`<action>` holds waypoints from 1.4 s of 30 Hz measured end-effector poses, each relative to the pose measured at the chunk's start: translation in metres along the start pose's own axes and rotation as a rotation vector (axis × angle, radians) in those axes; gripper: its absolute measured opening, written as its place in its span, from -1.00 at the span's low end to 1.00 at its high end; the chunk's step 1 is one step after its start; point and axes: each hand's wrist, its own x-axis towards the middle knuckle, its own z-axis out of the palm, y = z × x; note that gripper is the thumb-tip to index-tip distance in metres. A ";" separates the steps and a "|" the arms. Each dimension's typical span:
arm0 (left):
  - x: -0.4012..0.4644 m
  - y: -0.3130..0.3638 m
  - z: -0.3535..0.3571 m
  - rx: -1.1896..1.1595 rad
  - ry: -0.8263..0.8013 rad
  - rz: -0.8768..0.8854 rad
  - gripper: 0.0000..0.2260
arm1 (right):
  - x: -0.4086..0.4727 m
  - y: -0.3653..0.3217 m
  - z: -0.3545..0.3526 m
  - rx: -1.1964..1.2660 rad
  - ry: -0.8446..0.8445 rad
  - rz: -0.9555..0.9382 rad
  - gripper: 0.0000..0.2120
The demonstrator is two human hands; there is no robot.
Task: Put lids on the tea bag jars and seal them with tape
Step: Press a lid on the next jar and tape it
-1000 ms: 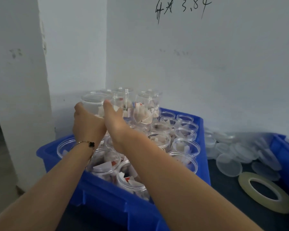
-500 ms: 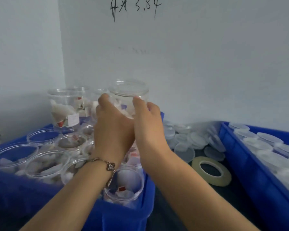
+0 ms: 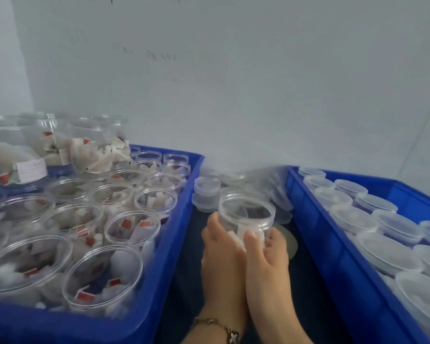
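A clear open jar (image 3: 246, 214) with tea bags inside stands low over the dark surface between two blue crates. My left hand (image 3: 221, 254) and my right hand (image 3: 267, 256) both grip its lower part, side by side. The jar has no lid on it. A tape roll (image 3: 289, 240) lies just right of my right hand, mostly hidden behind it. Loose clear lids (image 3: 206, 188) are piled behind the jar against the wall.
The left blue crate (image 3: 181, 207) holds several open jars of tea bags, with more stacked at its back. The right blue crate (image 3: 315, 227) holds several lidded jars. A white wall stands close behind.
Both hands carried the jar from above the left crate rightward and down to the dark surface between the crates. The view turned right.
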 end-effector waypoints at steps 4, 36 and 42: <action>0.010 -0.031 0.024 0.018 -0.016 -0.032 -0.27 | 0.019 0.036 0.000 -0.047 -0.017 -0.003 -0.52; 0.043 -0.092 0.064 0.025 0.182 0.137 -0.03 | 0.245 0.070 0.026 -0.428 0.032 -0.224 -0.70; 0.045 -0.090 0.058 0.010 0.132 0.108 -0.02 | 0.188 -0.010 0.007 -0.738 0.118 -0.540 -0.73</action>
